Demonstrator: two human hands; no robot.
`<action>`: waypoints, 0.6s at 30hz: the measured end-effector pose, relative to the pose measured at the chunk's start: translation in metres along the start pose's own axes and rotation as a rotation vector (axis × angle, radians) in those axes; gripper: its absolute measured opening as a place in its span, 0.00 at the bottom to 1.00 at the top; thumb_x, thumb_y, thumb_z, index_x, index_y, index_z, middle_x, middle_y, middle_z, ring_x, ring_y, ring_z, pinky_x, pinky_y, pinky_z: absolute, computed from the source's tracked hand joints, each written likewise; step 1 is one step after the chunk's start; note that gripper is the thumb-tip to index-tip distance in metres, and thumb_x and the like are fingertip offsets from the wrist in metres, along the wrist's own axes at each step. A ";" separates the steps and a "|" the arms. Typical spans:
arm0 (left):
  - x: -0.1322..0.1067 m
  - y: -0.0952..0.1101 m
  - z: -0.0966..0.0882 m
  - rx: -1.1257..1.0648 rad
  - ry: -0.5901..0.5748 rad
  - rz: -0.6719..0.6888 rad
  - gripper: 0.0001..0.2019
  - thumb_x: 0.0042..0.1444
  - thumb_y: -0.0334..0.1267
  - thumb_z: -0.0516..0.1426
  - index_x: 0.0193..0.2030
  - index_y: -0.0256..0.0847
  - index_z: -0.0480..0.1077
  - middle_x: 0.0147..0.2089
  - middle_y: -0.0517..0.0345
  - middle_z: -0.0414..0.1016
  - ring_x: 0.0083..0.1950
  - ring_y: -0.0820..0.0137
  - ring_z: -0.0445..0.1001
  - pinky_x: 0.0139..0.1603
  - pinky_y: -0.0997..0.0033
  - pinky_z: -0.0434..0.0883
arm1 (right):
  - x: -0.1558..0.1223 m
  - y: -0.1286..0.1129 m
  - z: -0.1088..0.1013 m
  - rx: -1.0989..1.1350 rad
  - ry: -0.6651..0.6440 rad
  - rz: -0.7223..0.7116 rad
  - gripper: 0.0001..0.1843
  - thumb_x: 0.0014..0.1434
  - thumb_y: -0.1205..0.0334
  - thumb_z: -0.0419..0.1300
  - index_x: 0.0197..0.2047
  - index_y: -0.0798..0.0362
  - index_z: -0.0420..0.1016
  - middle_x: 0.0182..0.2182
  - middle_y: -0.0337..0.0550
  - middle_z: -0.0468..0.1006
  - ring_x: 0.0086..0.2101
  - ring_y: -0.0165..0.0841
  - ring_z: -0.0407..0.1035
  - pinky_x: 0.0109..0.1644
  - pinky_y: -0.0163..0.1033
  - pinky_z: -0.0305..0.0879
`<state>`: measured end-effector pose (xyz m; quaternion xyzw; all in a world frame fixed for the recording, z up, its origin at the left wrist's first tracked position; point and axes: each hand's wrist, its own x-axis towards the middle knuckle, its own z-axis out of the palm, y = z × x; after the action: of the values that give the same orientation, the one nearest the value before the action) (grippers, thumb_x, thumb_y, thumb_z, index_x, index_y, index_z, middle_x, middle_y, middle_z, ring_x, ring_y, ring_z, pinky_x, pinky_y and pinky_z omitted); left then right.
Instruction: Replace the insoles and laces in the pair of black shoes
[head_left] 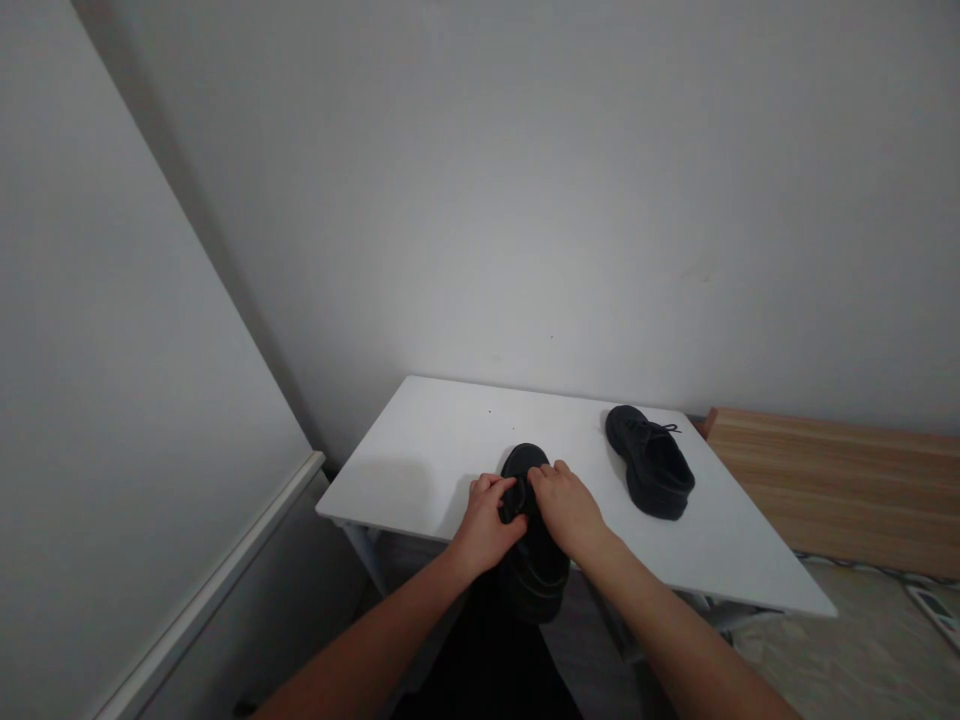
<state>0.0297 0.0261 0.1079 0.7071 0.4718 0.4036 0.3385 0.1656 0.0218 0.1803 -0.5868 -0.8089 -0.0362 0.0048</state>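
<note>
**Black shoe held fast in two-handed grip at table's edge**

We clench the shoe from both sides, our left hand curled over a dark flap of the upper and our right hand pressing in beside it, the fingers of each nearly meeting. What the fingertips pinch beneath the flap is hidden. The shoe lies across the near edge of a white table, its far end on the top and its near end out over our dark trousers; whether our lap bears it, we cannot tell. Hands kept this close, with the shoe pinned from both sides, look well placed to stop it sliding off the edge. Just to our right, a matching black shoe rests on the tabletop, a dark lace showing at its top. No brand, label or writing can be read on either shoe. Beyond stand a white wall and a wooden board; a small white device lies on pale fabric.
</note>
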 end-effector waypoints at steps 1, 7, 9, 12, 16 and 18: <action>0.000 0.000 0.000 -0.001 -0.002 -0.002 0.22 0.43 0.28 0.58 0.49 0.40 0.67 0.47 0.52 0.62 0.50 0.66 0.61 0.47 0.67 0.68 | 0.002 -0.001 -0.001 -0.004 0.000 0.004 0.12 0.57 0.74 0.48 0.39 0.57 0.71 0.37 0.51 0.74 0.40 0.40 0.64 0.43 0.41 0.59; 0.000 -0.003 0.004 -0.072 0.001 -0.074 0.23 0.43 0.27 0.57 0.49 0.39 0.66 0.47 0.51 0.63 0.50 0.66 0.63 0.48 0.66 0.68 | 0.009 -0.001 0.001 0.045 0.036 0.091 0.13 0.59 0.70 0.48 0.35 0.52 0.74 0.39 0.49 0.71 0.43 0.39 0.62 0.38 0.38 0.60; 0.001 -0.007 0.006 -0.118 0.009 -0.099 0.23 0.43 0.27 0.57 0.50 0.38 0.66 0.47 0.51 0.63 0.50 0.66 0.64 0.48 0.66 0.68 | 0.011 0.000 0.003 0.069 0.017 0.118 0.13 0.59 0.69 0.48 0.36 0.52 0.74 0.40 0.49 0.70 0.43 0.39 0.62 0.38 0.37 0.61; 0.000 -0.011 0.011 -0.158 0.028 -0.114 0.24 0.42 0.27 0.57 0.51 0.37 0.66 0.48 0.50 0.63 0.51 0.66 0.64 0.49 0.66 0.68 | 0.013 0.000 0.005 0.090 -0.021 0.140 0.14 0.60 0.68 0.48 0.36 0.51 0.74 0.39 0.48 0.71 0.43 0.39 0.63 0.36 0.37 0.60; -0.001 -0.011 0.011 -0.166 0.020 -0.124 0.25 0.43 0.26 0.57 0.52 0.37 0.66 0.49 0.49 0.63 0.52 0.66 0.64 0.50 0.66 0.67 | 0.011 -0.001 0.011 0.070 0.014 0.140 0.14 0.61 0.67 0.45 0.36 0.52 0.73 0.37 0.49 0.71 0.42 0.39 0.63 0.36 0.38 0.59; -0.002 -0.008 0.007 -0.144 -0.004 -0.123 0.25 0.43 0.29 0.59 0.52 0.36 0.67 0.50 0.48 0.64 0.53 0.65 0.64 0.49 0.66 0.67 | 0.009 -0.002 0.013 0.052 0.038 0.118 0.13 0.60 0.68 0.46 0.37 0.54 0.72 0.37 0.49 0.71 0.41 0.39 0.62 0.38 0.38 0.59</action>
<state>0.0322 0.0265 0.0980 0.6514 0.4835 0.4134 0.4135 0.1617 0.0308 0.1676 -0.6325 -0.7732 -0.0259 0.0376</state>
